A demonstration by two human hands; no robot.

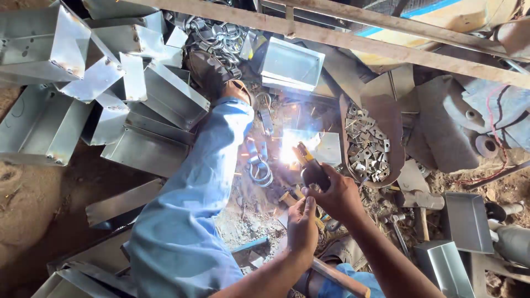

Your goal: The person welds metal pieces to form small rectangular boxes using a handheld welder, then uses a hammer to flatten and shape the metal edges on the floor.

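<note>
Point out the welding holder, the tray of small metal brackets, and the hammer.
welding holder [312,168], head view, on its dark handle.
tray of small metal brackets [386,113], head view, on its bare rusty rim.
hammer [422,200], head view, on its head.

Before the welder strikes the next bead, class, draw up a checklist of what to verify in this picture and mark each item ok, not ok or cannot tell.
1. Right hand grips the dark electrode holder with yellow trim: ok.
2. Left hand steadies the right from below: ok.
3. Hands gloved: not ok, both are bare.
4. Arc glare sits on the small galvanised sheet-metal box: ok.
5. Light blue trouser leg away from the sparks: not ok, it lies right beside them.
6. Rusty pan of small metal brackets away from the arc: not ok, it lies close beside it.
</note>
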